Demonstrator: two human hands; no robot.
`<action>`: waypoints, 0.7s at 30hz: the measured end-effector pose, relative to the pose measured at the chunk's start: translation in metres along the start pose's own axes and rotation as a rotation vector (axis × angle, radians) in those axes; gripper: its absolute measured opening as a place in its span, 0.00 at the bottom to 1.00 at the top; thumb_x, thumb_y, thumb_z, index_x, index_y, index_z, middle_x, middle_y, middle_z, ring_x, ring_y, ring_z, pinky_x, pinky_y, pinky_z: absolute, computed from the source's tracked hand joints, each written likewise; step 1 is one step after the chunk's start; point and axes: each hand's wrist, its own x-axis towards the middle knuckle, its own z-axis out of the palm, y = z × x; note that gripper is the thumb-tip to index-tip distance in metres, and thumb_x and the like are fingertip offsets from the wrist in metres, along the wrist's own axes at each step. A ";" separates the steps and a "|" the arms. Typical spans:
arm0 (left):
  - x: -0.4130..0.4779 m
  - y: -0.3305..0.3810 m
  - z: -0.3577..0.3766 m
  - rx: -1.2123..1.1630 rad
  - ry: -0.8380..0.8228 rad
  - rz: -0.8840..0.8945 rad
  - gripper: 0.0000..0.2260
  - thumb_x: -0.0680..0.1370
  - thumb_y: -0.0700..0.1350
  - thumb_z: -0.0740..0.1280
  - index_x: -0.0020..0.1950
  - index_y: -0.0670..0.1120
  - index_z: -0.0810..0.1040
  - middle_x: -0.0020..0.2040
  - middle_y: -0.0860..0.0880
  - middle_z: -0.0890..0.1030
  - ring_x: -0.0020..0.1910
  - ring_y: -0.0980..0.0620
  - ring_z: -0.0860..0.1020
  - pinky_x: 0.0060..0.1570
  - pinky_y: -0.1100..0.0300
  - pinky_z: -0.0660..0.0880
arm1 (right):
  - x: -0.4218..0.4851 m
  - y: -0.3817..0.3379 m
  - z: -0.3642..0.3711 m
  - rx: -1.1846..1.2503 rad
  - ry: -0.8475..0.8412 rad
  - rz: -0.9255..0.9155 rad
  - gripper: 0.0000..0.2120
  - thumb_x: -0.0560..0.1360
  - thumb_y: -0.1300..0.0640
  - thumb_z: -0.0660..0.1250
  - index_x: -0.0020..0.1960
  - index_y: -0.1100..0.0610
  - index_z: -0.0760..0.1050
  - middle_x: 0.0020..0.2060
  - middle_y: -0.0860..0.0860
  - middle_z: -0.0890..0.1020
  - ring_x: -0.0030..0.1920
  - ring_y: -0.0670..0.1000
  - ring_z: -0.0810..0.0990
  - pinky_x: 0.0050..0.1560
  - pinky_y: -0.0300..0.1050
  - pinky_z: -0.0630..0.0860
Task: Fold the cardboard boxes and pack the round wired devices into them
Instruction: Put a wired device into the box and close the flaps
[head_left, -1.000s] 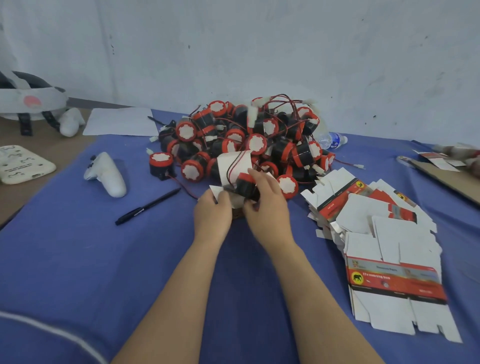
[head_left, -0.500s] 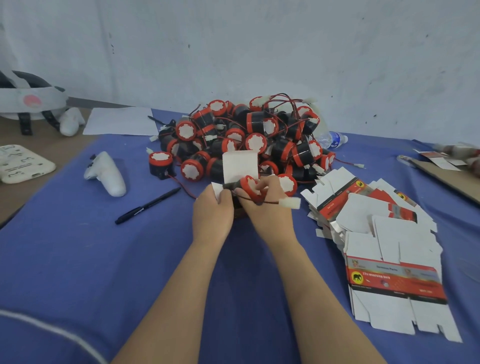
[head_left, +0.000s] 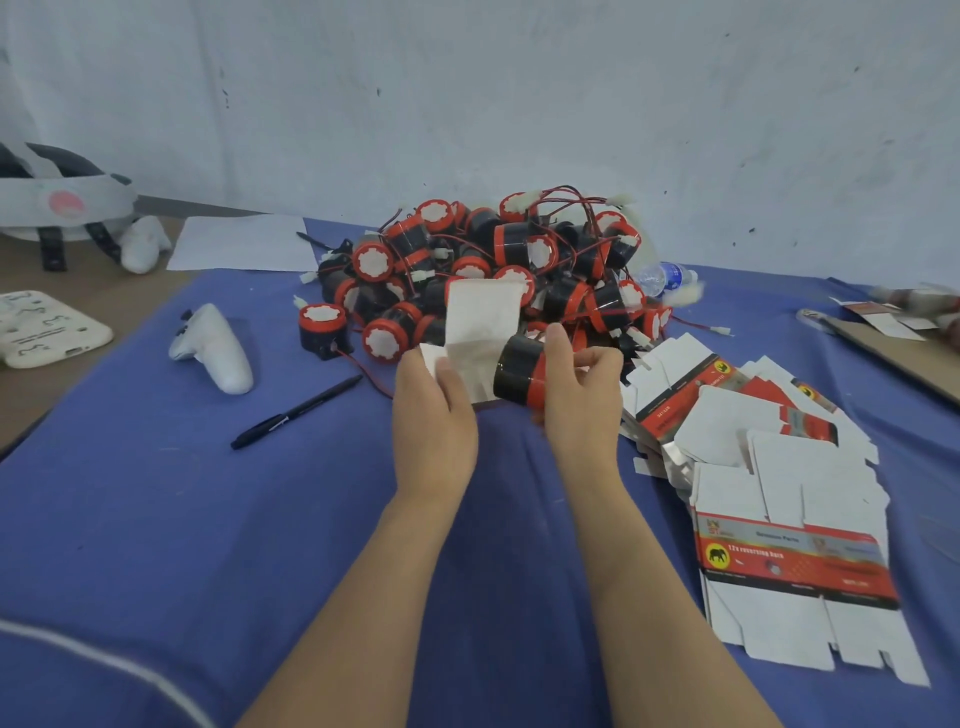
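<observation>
A small packing workshop: a blue-covered table (head_left: 156, 519) against a bare scuffed wall (head_left: 571, 104), heaped with identical wired devices (head_left: 498, 275) beside a stack of flat printed boxes (head_left: 769, 499).

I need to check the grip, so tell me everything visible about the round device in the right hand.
The device is a short cylinder with a glossy black body and a red band at one end. It lies tilted on its side, above the blue cloth, gripped by the right hand, its black end against the white box held by the left hand. Its wire is not visible.
</observation>
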 end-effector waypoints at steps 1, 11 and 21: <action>-0.002 0.001 0.001 -0.008 -0.018 0.044 0.05 0.84 0.47 0.53 0.56 0.48 0.67 0.47 0.50 0.76 0.44 0.51 0.76 0.36 0.62 0.70 | 0.000 -0.001 0.000 -0.002 0.005 0.025 0.15 0.75 0.41 0.63 0.45 0.52 0.65 0.32 0.47 0.76 0.30 0.48 0.74 0.33 0.47 0.75; -0.013 0.009 0.005 -0.077 -0.115 0.330 0.11 0.80 0.48 0.59 0.62 0.49 0.70 0.63 0.54 0.72 0.60 0.54 0.73 0.60 0.58 0.74 | 0.007 -0.002 -0.007 -0.197 -0.124 0.153 0.27 0.78 0.46 0.57 0.36 0.67 0.77 0.30 0.60 0.81 0.33 0.60 0.82 0.42 0.54 0.82; 0.002 0.005 -0.001 -0.122 -0.079 -0.073 0.07 0.83 0.54 0.54 0.45 0.58 0.67 0.55 0.50 0.77 0.55 0.48 0.77 0.51 0.52 0.75 | -0.006 0.003 0.000 -0.339 -0.449 -0.164 0.15 0.77 0.40 0.62 0.53 0.50 0.78 0.40 0.38 0.79 0.42 0.41 0.78 0.39 0.26 0.72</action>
